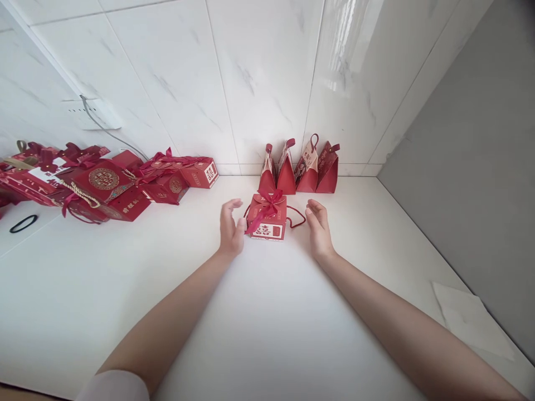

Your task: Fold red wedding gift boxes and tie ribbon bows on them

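A: Where does the red box (pixel 277 217) sit?

B: On the white counter (pixel 267 317), between the two hands and just in front of the row of peaked boxes (pixel 307 181)

A: And the hands?

B: Neither one grips anything. The left hand (pixel 232 229) is curved wide, thumb away from the fingers, just beside the box; I can't tell whether it touches the ribbon (pixel 270 208). The right hand (pixel 320 231) is loosely cupped, apart from the box, its fingertips near the cord handle (pixel 292 226)

A: How would the box handle?

B: Light, I'd guess, though its contents don't show. It looks like folded card: stiff along the edges, easy to dent mid-panel. The printed face may be slightly slick

A: So where to take hold?

B: Flat fingers on both side walls, low down, with a mild squeeze. I'd keep off the ribbon, which looks soft and could pull loose. The cord handle might carry it, but the box would swing
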Motion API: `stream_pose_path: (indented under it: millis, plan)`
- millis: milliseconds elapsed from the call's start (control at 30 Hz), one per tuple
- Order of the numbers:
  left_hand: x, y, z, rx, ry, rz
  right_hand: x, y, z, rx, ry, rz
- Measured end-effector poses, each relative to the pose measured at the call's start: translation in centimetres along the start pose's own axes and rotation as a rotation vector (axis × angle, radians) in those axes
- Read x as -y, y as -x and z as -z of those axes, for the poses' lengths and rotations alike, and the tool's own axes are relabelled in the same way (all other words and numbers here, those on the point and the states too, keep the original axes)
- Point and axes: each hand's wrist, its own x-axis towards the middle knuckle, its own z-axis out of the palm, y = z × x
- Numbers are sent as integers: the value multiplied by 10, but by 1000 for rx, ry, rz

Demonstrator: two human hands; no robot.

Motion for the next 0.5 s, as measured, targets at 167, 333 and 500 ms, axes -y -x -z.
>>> stream_pose_path:
  millis: [167, 333, 500]
  plan:
    - [-7, 8, -13, 213, 91, 118, 5, 4, -6, 279, 0, -3]
    - [11, 1, -9, 39, 123, 258, 6, 7, -7, 235, -29, 4]
    - [23, -6, -1, 95, 249, 270, 8, 9, -8, 242, 4, 41]
